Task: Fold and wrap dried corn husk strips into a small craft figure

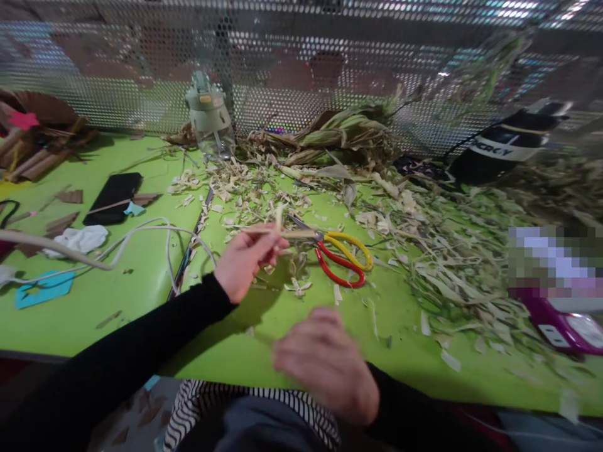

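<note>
My left hand [249, 256] pinches a pale corn husk strip [279, 218] between thumb and fingers, over the green table. A tan length of the same sort of material [301, 234] extends right from the fingertips toward scissors [321, 236]. These scissors, with one red and one yellow handle, lie on the tabletop just right of that hand. Nearer the table's front edge, my right hand [325, 364] is smeared by motion, so its fingers and anything in them cannot be made out. Husk scraps [298, 287] lie between the hands and the scissors.
Dried husks [339, 135] are heaped along a perforated metal screen [301, 69], beside a pale green bottle [213, 122]. Shredded leaves [452, 263] spread rightward to a black bottle [499, 147] and a purple object [558, 323]. At left are a phone [112, 198] and a white cable [136, 229].
</note>
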The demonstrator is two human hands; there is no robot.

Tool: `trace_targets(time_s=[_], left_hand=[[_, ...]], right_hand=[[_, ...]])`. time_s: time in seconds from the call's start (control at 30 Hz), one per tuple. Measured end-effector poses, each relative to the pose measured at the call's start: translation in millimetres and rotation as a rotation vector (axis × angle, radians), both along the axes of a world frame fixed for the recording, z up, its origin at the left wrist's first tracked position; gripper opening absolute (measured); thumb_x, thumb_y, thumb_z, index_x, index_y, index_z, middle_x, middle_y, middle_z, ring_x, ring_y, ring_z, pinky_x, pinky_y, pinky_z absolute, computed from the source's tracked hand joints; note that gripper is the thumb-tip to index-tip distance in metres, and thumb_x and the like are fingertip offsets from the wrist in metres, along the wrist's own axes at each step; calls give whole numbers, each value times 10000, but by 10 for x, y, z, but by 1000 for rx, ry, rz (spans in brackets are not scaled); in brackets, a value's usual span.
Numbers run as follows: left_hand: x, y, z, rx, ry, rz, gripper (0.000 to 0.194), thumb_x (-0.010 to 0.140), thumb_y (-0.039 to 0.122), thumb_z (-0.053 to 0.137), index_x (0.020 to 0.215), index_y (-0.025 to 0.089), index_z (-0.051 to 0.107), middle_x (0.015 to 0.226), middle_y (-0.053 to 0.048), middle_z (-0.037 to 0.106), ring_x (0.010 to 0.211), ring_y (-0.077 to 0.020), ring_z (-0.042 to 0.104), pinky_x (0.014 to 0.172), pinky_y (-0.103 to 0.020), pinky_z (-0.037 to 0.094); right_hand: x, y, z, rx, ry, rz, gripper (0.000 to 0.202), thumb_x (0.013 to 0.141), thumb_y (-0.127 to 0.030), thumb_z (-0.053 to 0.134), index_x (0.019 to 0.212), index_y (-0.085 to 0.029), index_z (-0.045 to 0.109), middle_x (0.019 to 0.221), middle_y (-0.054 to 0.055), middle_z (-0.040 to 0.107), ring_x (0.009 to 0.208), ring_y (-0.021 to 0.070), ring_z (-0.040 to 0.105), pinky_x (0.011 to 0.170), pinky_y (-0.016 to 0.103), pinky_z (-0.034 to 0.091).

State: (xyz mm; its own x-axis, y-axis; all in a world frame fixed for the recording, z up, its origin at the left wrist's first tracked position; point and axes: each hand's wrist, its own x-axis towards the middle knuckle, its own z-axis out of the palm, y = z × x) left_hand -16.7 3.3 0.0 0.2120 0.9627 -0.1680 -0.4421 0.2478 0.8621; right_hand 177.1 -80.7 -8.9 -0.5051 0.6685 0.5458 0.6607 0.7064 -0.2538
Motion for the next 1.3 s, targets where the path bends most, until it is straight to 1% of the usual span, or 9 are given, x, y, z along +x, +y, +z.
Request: trace_targets(time_s=[0.03, 0.2, 0.33, 0.53, 0.73, 0.83, 0.97, 1.2, 1.3], left_hand=[[31, -14, -6, -25, -5, -58, 163, 772, 223, 656, 895, 121, 622, 735, -16, 673, 581, -55, 563, 508, -160, 413], [178, -113, -12, -84, -32, -78, 193, 756, 225, 674, 909, 138, 596, 769, -28, 705, 632, -71, 603, 532, -163, 422], [161, -130, 18, -105, -16, -116, 230, 753, 250, 678, 935, 136, 596, 856, -54, 718, 729, -100, 637, 610, -201, 458], [129, -154, 79, -112, -38, -157, 215, 751, 184, 655, 952, 136, 597, 969, -91, 709, 856, -153, 659, 710, -262, 491], [153, -197, 141, -128, -57, -162, 171, 773, 79, 565, 933, 140, 581, 947, -91, 713, 896, -155, 664, 696, -236, 498], [162, -204, 148, -140, -61, -162, 180, 764, 70, 571, 930, 138, 584, 948, -94, 714, 915, -159, 660, 696, -229, 497], [161, -209, 147, -156, -57, -154, 191, 766, 70, 574, 945, 137, 583, 947, -97, 716, 867, -152, 668, 684, -231, 499], [152, -208, 119, -167, -66, -173, 186, 772, 96, 601, 950, 150, 599, 925, -82, 719, 833, -135, 669, 672, -213, 505], [158, -208, 92, -157, -70, -160, 188, 768, 116, 623, 952, 149, 600, 927, -80, 714, 836, -135, 665, 678, -224, 516]], right_hand=[[-33, 8, 3, -19, 18, 8, 156, 865, -316, 559, 909, -247, 692, 838, 39, 714, 851, 186, 596, 799, 355, 437], [-175, 18, 51, -170, 172, 39, 112, 860, -207, 561, 873, -218, 672, 790, 18, 715, 797, 168, 596, 779, 335, 465], [-181, 60, 82, -226, 274, -18, 109, 852, -179, 569, 888, -219, 663, 786, 18, 702, 773, 165, 592, 722, 316, 488], [-114, 138, 109, -321, 394, -106, 93, 865, -242, 561, 861, -214, 650, 776, 21, 663, 740, 159, 589, 657, 291, 496], [-66, 161, 76, -515, 502, -209, 173, 880, -332, 532, 827, -206, 638, 789, 22, 628, 695, 146, 585, 569, 260, 486], [-66, 170, 89, -589, 548, -226, 203, 883, -360, 520, 832, -198, 632, 800, 29, 636, 694, 145, 584, 539, 248, 472], [-79, 180, 136, -679, 627, -239, 249, 895, -383, 482, 864, -183, 626, 820, 42, 650, 671, 140, 578, 522, 246, 462], [-60, 161, 141, -696, 673, -212, 266, 899, -399, 470, 854, -180, 614, 783, 31, 621, 604, 123, 533, 491, 240, 432], [-50, 177, 139, -715, 659, -228, 315, 906, -431, 443, 794, -178, 594, 743, 20, 590, 563, 116, 502, 484, 246, 422]])
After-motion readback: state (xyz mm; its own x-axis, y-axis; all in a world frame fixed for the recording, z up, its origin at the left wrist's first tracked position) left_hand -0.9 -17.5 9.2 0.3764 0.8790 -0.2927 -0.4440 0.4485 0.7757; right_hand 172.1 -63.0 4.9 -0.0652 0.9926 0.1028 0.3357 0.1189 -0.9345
